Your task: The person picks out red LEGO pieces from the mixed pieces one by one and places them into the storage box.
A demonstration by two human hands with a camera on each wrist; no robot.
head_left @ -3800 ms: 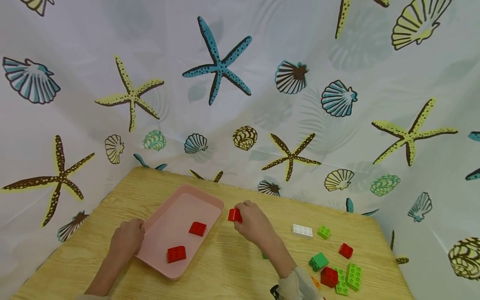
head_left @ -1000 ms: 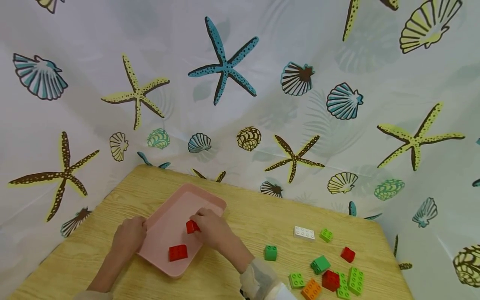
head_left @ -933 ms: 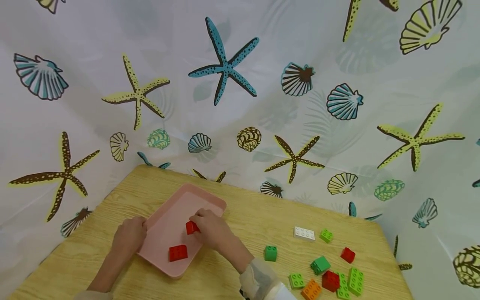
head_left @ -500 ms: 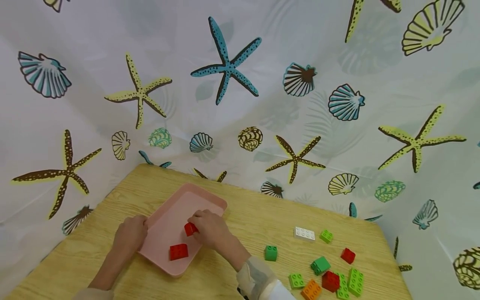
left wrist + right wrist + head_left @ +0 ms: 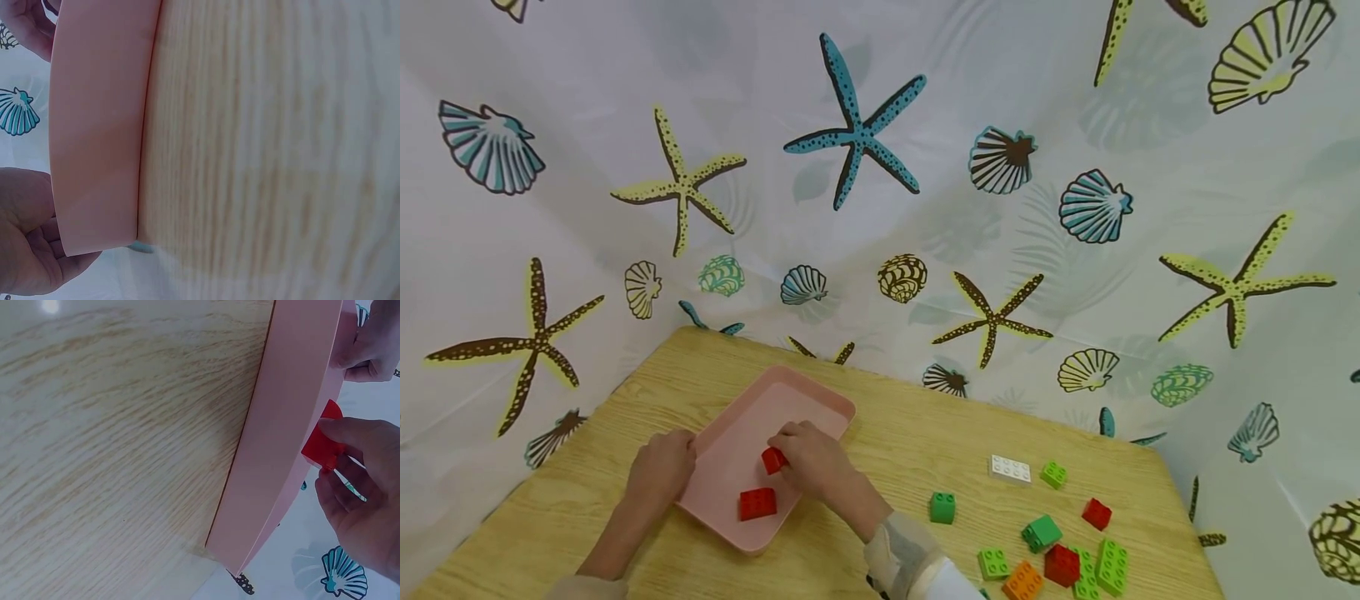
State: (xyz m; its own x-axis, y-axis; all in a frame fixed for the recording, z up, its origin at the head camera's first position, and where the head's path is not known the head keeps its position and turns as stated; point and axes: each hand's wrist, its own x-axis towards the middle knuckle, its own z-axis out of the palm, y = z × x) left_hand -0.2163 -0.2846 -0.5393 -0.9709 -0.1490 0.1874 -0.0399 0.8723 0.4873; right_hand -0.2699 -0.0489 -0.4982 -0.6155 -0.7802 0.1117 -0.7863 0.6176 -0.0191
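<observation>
My left hand (image 5: 660, 469) grips the left rim of a pink tray (image 5: 730, 410), and the same hand (image 5: 28, 231) shows beside the tray wall in the left wrist view. Over the inside of the tray, my right hand (image 5: 811, 458) pinches a red toy brick (image 5: 772, 460) between thumb and fingers. In the right wrist view this brick (image 5: 325, 439) has a curved side and sits just above the near tray wall. Another red brick (image 5: 757, 504) lies on the tray floor, nearer to me. My right hand hides part of the tray.
Right of the tray, loose toy bricks lie on the wooden table (image 5: 880, 417): a dark green one (image 5: 942, 507), a white one (image 5: 1010, 469), an orange one (image 5: 1023, 581), a red one (image 5: 1097, 513) and several more. A patterned curtain (image 5: 940, 100) hangs behind.
My right hand has carried the red brick from right of the tray to over it, then slightly farther left. One red brick seen in the tray earlier is out of sight. My left hand keeps its grip.
</observation>
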